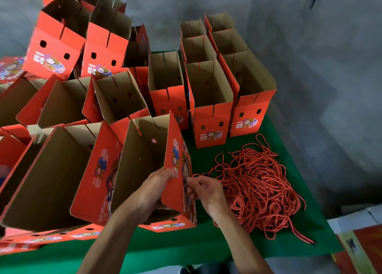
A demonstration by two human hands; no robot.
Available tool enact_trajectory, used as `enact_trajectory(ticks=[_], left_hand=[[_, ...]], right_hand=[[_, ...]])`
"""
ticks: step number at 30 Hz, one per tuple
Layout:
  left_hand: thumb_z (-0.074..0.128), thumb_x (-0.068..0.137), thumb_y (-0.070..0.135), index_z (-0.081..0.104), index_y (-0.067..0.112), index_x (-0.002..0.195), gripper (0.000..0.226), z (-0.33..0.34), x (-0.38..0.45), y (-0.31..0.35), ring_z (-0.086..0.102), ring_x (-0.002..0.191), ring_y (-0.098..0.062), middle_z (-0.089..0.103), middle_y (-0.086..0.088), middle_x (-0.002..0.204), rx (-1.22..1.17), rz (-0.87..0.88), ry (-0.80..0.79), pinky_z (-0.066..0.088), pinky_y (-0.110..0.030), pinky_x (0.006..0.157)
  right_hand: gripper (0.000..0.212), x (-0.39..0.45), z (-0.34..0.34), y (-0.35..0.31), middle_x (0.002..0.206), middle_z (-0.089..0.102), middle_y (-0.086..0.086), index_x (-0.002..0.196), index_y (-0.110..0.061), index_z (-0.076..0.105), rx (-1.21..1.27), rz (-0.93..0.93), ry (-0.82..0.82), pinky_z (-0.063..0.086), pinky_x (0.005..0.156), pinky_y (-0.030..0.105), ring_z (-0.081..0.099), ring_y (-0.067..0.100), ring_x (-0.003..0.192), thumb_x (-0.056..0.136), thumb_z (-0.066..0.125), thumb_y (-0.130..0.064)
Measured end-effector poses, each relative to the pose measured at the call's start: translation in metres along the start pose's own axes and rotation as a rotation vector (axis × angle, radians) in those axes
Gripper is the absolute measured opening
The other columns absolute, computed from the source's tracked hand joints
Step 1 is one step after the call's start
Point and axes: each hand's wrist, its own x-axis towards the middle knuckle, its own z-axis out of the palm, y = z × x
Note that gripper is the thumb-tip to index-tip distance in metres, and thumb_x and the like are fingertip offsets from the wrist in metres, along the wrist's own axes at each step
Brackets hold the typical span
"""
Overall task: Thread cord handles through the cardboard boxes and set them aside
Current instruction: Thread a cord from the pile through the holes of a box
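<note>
- The box in hand point(144, 170), an open red printed carton at lower centre of the frame, is tilted on the green counter point(206, 244); the task is mid-step on this one.
- The left hand point(154, 188) grasps the top edge of the carton's right wall, thumb over the rim, steadying it.
- The right hand point(206, 191), just right of that wall, pinches a red cord end point(197, 175) against the printed outer face; its grip is clenched on the cord. Whether the tip is already in a hole I cannot tell, as the fingers hide it.
- No cord shows inside this carton, so I judge the threading is only starting here.
- The cord pile point(258, 191) lies in a large tangle at right of centre on the counter, touching the right hand; plenty of handles remain to be used.
- The upright cartons point(210, 112) in rows at upper centre and upper right show bare punched holes with no cord visible; one thin strand seems to hang by the middle one's left edge, too small to be sure.
- The stacked cartons point(55, 52) at upper left also show empty holes.
- My reading: most boxes are not yet threaded, and the bulk of the work is left.
</note>
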Motion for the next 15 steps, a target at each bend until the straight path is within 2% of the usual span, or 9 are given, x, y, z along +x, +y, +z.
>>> enact_trajectory(ticks=[5,8,10,12,15], left_hand=[[0.055,0.098,0.049,0.054,0.033,0.126,0.032,0.002,0.001,0.002,0.074,0.101,-0.025,0.077,-0.003,0.107,0.047,0.008,-0.046,0.063,-0.038,0.076],[0.051,0.089,0.076,0.065,0.039,0.124,0.053,0.005,0.005,0.006,0.074,0.105,-0.023,0.077,-0.002,0.112,0.058,0.013,-0.159,0.062,-0.045,0.085],[0.044,0.087,0.084,0.07,0.04,0.122,0.062,0.007,0.01,0.007,0.072,0.112,-0.026,0.075,-0.006,0.119,-0.008,-0.009,-0.233,0.061,-0.048,0.087],[0.041,0.097,0.072,0.07,0.033,0.123,0.055,0.009,0.012,0.007,0.072,0.111,-0.029,0.075,-0.012,0.117,-0.021,-0.038,-0.204,0.061,-0.05,0.089],[0.047,0.108,0.034,0.073,0.018,0.115,0.032,0.015,0.019,0.011,0.075,0.1,-0.026,0.075,-0.015,0.109,0.232,-0.002,-0.12,0.062,-0.045,0.088]], right_hand=[[0.027,0.003,-0.005,0.002,0.069,0.071,0.01,0.074,-0.009,0.073,-0.157,-0.06,-0.047,0.052,0.057,0.03,0.062,0.021,0.056,0.097,0.071,-0.024],[0.035,0.004,-0.005,0.008,0.066,0.071,0.002,0.07,-0.013,0.07,-0.252,-0.103,0.011,0.05,0.055,0.027,0.062,0.014,0.054,0.099,0.068,-0.031],[0.039,0.004,-0.008,0.009,0.065,0.068,-0.011,0.069,-0.02,0.066,-0.449,-0.168,0.068,0.043,0.053,0.015,0.061,0.002,0.052,0.103,0.06,-0.039],[0.041,0.001,-0.011,0.008,0.063,0.064,-0.013,0.075,-0.021,0.064,-0.608,-0.233,0.076,0.04,0.052,0.012,0.061,-0.001,0.055,0.104,0.051,-0.046],[0.04,-0.002,-0.011,0.011,0.069,0.06,-0.009,0.08,-0.024,0.057,-0.801,-0.245,0.049,0.039,0.053,0.015,0.059,0.002,0.058,0.108,0.039,-0.048]])
